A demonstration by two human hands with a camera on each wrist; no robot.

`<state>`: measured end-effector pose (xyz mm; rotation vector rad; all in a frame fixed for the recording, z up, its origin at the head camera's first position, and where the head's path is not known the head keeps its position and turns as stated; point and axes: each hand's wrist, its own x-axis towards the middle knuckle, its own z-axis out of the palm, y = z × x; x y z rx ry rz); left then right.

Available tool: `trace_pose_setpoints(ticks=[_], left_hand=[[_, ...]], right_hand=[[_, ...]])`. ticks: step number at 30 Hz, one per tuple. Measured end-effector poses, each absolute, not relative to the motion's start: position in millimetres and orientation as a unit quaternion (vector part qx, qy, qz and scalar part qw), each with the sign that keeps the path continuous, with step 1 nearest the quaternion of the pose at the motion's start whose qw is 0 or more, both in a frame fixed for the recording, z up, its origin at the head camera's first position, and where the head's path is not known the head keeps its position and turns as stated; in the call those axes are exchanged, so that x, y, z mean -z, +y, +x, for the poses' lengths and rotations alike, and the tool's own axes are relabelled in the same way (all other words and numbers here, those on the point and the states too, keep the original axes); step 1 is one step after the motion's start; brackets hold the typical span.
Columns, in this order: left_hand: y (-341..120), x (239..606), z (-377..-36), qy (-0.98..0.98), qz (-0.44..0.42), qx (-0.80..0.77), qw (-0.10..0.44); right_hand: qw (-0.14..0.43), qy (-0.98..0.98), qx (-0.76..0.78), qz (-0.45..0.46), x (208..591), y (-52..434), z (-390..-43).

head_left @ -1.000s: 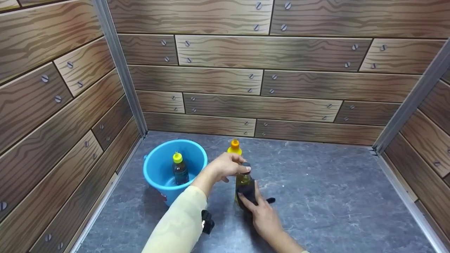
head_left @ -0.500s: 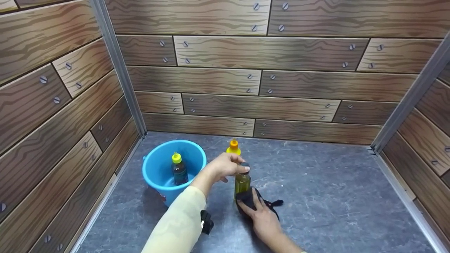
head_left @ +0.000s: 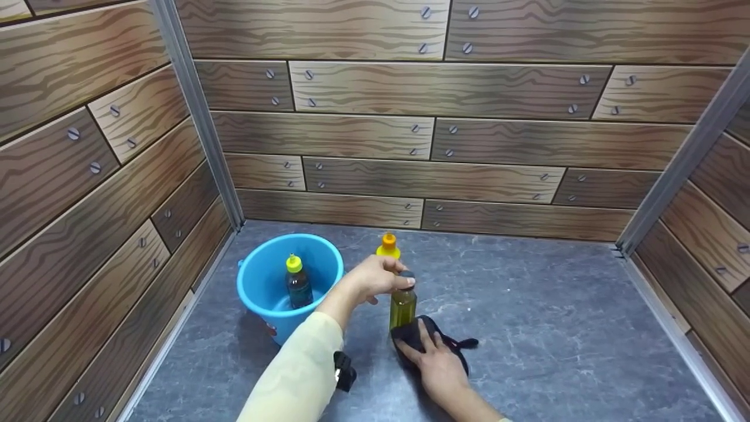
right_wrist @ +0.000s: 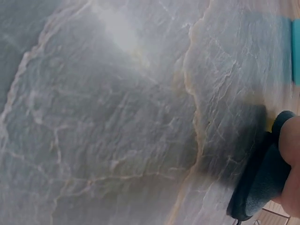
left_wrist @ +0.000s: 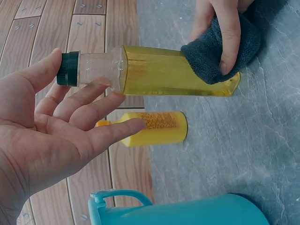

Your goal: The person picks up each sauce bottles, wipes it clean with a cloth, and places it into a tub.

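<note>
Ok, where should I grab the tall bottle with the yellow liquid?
I'd try the tall bottle by its neck, just under the dark green cap, coming from the side of the left hand. It stands upright, and the neck is slimmer than the body, so fingers should wrap round it more easily. Lower down, the right hand holds a dark cloth against it.

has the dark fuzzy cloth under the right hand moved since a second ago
Yes: against the round blue plastic bucket in the head view, the dark cloth now sits farther right and lower in the picture.
</note>
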<state>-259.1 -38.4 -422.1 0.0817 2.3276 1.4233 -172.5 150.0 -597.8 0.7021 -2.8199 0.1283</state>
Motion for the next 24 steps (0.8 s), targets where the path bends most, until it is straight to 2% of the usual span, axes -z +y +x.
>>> trace_pose_setpoints(ticks=[10, 16, 24], left_hand=[[-36, 423, -258, 0.833, 0.022, -0.516, 0.199], [-36, 424, -256, 0.831, 0.020, -0.518, 0.199], [-35, 426, -250, 0.833, 0.047, -0.516, 0.192]], right_hand=[[0.075, -0.975, -0.025, 0.206, 586, 148, -169], [0.024, -0.985, -0.040, 0.167, 583, 156, -173], [0.045, -0.988, -0.087, 0.116, 583, 176, -171]])
